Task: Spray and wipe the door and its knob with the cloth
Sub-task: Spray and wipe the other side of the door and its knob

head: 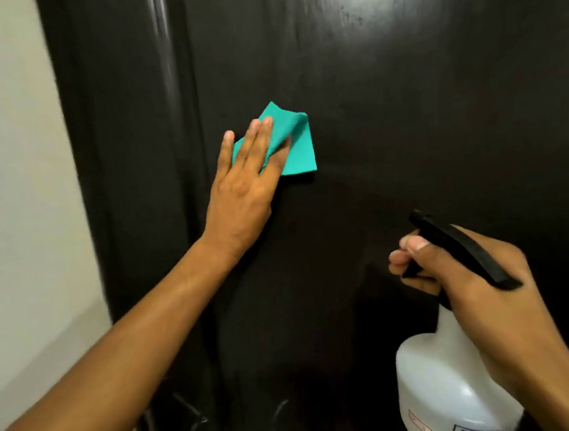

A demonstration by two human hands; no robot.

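A dark, glossy door (388,120) fills most of the view. My left hand (246,184) presses a folded teal cloth (299,145) flat against the door with straight fingers. Lower right, my right hand (467,278) grips the black trigger head of a white spray bottle (438,380), its nozzle pointing up and left toward the door. The door's knob is not in view.
The dark door frame (127,160) runs down the left side of the door, with a pale wall (17,204) beyond it. A bright light reflection shows on the door's upper right.
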